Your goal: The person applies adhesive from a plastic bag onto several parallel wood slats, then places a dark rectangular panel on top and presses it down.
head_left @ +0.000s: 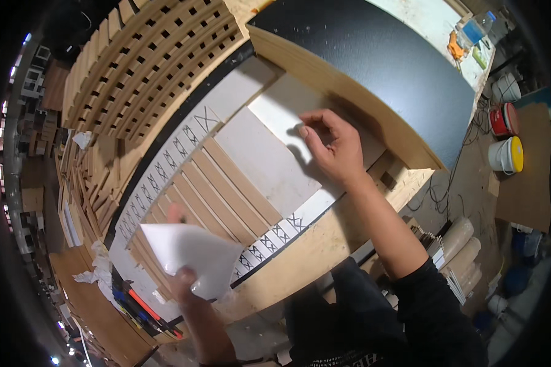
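Presently, a glossy white plastic pouch (211,254) is gripped by the left hand (182,284), thumb on its surface, and is held above the lower-left wooden slats (242,181). The right hand (337,150) is held with fingers loosely curled, thumb apart, nothing seen between them. Below it, open room is offered by a white panel (266,159), bounded by the outermost slat and a wooden side wall (333,73). The slat ends are flanked by cross-marked strips (180,144); the lower edge is bordered by a pale wooden rail (306,263).
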### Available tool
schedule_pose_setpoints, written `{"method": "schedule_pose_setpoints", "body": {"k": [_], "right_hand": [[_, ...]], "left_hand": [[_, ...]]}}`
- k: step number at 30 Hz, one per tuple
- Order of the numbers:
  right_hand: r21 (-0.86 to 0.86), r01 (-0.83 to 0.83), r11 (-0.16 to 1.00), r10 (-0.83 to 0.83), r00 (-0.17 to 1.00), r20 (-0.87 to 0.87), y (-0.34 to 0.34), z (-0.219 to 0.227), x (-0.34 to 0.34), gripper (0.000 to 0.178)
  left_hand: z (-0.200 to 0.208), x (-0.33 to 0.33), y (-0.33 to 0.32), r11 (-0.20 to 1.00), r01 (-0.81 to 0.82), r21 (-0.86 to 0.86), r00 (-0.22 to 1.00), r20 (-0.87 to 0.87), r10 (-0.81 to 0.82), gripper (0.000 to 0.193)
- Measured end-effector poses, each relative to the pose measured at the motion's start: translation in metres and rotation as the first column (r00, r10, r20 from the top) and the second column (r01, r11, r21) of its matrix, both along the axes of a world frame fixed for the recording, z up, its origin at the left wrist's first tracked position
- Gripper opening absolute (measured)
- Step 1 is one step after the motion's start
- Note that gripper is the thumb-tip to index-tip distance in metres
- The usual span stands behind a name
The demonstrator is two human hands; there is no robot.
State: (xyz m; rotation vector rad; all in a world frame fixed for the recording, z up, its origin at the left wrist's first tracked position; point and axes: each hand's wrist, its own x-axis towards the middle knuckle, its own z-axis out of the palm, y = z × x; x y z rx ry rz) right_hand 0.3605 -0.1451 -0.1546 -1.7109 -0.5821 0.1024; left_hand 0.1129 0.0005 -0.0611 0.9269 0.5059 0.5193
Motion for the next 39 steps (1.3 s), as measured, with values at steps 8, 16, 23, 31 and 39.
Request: {"method": "schedule_pose_setpoints", "body": {"k": [8, 16, 23, 31, 39], "right_hand": [[-0.060, -0.023, 0.998, 0.029, 0.994, 0.107, 0.000, 0.002, -0.003, 0.020], [-0.006, -0.037, 0.999, 0.037, 0.998, 0.054, -0.001, 0.000, -0.006, 0.021], [0.013, -0.065, 0.998, 0.065, 0.998, 0.020, -0.003, 0.001, -0.003, 0.021], [0.014, -0.070, 0.997, 0.070, 0.997, 0.020, -0.003, 0.001, -0.001, 0.021], [0.039, -0.068, 0.997, 0.066, 0.997, 0.050, -0.002, 0.000, -0.001, 0.021]], "left_hand": [[0.000, 0.003, -0.002, 0.826, 0.136, 0.547, 0.896, -0.424, 0.133, 0.090], [-0.002, 0.018, -0.009, 0.764, 0.232, 0.602, 0.871, -0.479, 0.113, 0.081], [-0.001, 0.024, -0.008, 0.699, 0.306, 0.646, 0.843, -0.526, 0.117, 0.079], [-0.005, 0.028, -0.008, 0.658, 0.334, 0.675, 0.835, -0.536, 0.126, 0.077], [-0.005, 0.028, -0.007, 0.618, 0.297, 0.728, 0.846, -0.501, 0.182, 0.076]]}}
